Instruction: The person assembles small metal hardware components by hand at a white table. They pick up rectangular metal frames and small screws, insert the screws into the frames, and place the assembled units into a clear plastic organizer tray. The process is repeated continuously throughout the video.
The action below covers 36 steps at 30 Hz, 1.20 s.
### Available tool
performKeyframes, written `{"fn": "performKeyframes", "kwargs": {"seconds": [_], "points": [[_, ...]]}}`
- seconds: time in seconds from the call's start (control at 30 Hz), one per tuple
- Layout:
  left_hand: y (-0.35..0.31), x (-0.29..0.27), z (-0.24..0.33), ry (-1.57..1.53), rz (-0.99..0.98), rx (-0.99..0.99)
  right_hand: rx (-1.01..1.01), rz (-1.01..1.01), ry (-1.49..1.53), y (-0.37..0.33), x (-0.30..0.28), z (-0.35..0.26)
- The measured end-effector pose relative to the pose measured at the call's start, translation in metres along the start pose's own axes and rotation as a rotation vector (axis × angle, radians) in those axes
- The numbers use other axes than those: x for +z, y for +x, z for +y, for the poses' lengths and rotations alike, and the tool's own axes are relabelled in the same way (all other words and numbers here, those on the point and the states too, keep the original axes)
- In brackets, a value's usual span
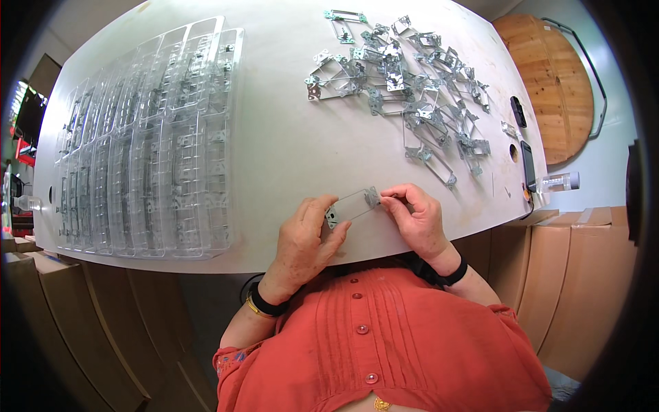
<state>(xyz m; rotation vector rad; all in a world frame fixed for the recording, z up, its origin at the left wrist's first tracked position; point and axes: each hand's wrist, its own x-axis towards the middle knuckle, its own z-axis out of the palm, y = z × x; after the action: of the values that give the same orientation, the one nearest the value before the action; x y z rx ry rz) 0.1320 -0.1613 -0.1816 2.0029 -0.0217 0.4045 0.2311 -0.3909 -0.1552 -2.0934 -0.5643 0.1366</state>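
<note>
Both hands, left hand (pixel 302 237) and right hand (pixel 417 218), pinch a metal frame (pixel 352 205) by its ends. Beyond it I see a loose frame pile (pixel 405 89). I'd keep it level, fingertips on the edges.

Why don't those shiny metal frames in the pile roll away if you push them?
The metal frames look flat and angular, so they would probably slide, not roll. They lie tangled, so pushing one likely drags its neighbours. Being thin and open, each is probably light.
</note>
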Motion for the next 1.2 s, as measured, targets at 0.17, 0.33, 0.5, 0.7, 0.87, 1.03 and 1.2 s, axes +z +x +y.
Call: {"fn": "performKeyframes", "kwargs": {"seconds": [0.17, 0.33, 0.5, 0.7, 0.87, 1.03, 1.2], "points": [[-0.0002, -0.0007, -0.0001, 0.014, -0.008, 0.003, 0.007, -0.008, -0.023, -0.0001, -0.0026, -0.0005], [0.0009, -0.0017, 0.0025, 0.002, -0.013, -0.009, -0.026, 0.004, -0.027, 0.0002, -0.0014, -0.0004], [0.001, -0.0023, 0.0028, 0.011, -0.021, -0.01, 0.001, -0.018, -0.036, 0.0007, -0.0034, -0.0006], [0.0016, -0.0029, 0.0036, 0.014, -0.031, -0.015, -0.043, -0.005, -0.055, 0.0016, -0.0019, -0.0031], [0.0016, -0.0032, 0.0037, 0.012, -0.027, -0.012, -0.042, -0.033, -0.075, 0.0026, -0.0032, -0.0051], [-0.0006, 0.0001, -0.0015, -0.002, 0.0, 0.016, -0.055, -0.034, -0.091, 0.0025, -0.0062, -0.0048], [-0.0043, -0.0013, 0.0016, -0.063, -0.034, -0.101, -0.188, 0.03, -0.059, 0.008, -0.0067, -0.007]]}}
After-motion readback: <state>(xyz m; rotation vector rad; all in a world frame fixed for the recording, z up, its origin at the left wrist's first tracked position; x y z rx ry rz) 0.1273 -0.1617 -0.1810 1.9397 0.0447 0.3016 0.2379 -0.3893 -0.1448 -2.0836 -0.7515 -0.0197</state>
